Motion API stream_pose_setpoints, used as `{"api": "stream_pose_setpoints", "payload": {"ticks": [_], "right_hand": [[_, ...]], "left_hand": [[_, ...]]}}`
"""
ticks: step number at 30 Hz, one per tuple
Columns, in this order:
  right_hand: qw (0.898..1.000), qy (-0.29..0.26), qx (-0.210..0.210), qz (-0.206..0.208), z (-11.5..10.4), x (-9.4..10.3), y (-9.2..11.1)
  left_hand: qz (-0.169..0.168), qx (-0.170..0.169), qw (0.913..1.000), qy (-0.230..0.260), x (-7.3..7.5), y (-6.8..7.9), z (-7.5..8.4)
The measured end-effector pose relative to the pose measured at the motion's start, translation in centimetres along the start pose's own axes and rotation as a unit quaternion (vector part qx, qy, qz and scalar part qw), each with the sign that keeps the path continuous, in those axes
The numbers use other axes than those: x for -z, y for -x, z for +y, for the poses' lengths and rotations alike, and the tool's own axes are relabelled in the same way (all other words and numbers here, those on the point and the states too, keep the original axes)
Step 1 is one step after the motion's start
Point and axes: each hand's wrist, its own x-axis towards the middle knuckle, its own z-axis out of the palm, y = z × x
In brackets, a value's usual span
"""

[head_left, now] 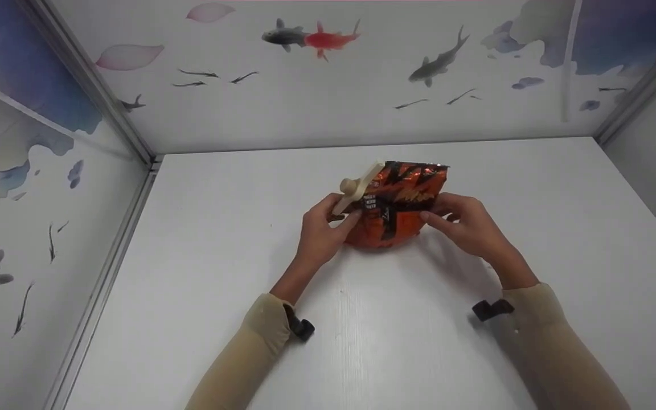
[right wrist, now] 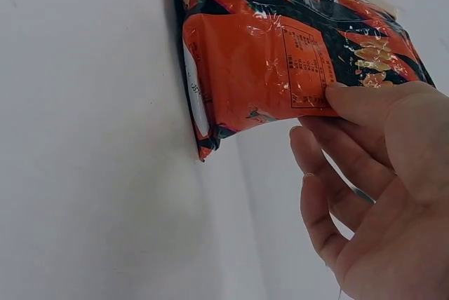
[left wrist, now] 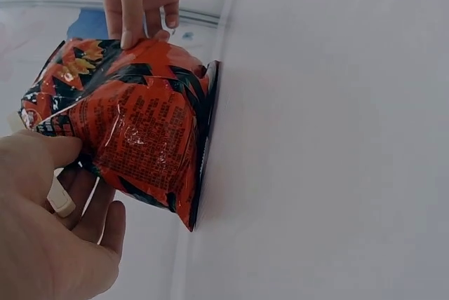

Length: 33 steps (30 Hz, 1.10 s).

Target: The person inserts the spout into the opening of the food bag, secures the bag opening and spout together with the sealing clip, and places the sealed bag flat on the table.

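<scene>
An orange and black snack bag (head_left: pixel 393 222), puffed and shiny, stands on the white table with its flat top edge upward. My left hand (head_left: pixel 322 230) pinches its left side, thumb in front and fingers behind. Between that thumb and fingers passes a cream bag clip (head_left: pixel 356 192) with a round knob, lying slantwise along the bag's left edge. In the left wrist view, one end of the clip (left wrist: pixel 62 198) shows by the fingers. My right hand (head_left: pixel 470 228) pinches the right side, its thumb on the printed front in the right wrist view; the other fingers are partly hidden.
The white table (head_left: pixel 220 273) meets a back wall (head_left: pixel 351 108) painted with fish and a left wall (head_left: pixel 15 228) with metal edging. Both forearms wear beige sleeves with black wrist straps (head_left: pixel 299 324).
</scene>
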Motion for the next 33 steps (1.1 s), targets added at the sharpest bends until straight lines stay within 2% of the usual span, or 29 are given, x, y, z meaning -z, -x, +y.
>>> {"api": "stream_pose_setpoints", "payload": {"ticks": [11,15,23,29,33], "right_hand": [[0.998,-0.003,0.026,0.048,-0.3,-0.1,0.2],[0.999,-0.006,0.017,0.042,-0.3,-0.1,0.2],[0.999,-0.042,-0.004,0.001,-0.6,-0.4,0.2],[0.998,-0.058,-0.018,-0.005,-0.9,-0.6,0.3],[0.998,-0.066,-0.021,-0.005,-0.5,-1.1,0.1]], "left_hand": [[0.006,-0.016,0.9997,-0.015,0.5,-0.1,0.6],[0.013,-0.016,0.9998,-0.004,0.5,-0.2,0.8],[0.02,0.017,0.9996,0.005,0.5,-0.1,1.2],[0.016,0.04,0.999,-0.001,0.5,0.0,1.1],[0.009,0.069,0.9976,-0.001,0.4,0.0,0.7]]}}
